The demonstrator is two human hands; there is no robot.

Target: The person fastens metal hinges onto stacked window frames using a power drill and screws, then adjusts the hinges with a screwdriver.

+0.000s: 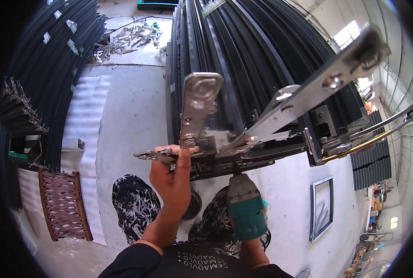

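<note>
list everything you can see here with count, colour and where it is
window frames: a stack, count unclear, black, centre, running up and away
hinge arms: several, silver metal, fanned out from the near end of the stack
brass-coloured rod: one, right of the hinge arms
power driver: one, teal and grey, below the stack, tip up against its near edge
dark profiles: many, black, leaning at left
woven stool: one, brown, lower left
corrugated sheet: one, white, on the floor at left
loose metal parts: a pile, silver, floor at top
small frame: one, dark, on the floor at right
left hand: one, gripping a hinge arm at the stack's near edge
right hand: hidden behind the power driver
</note>
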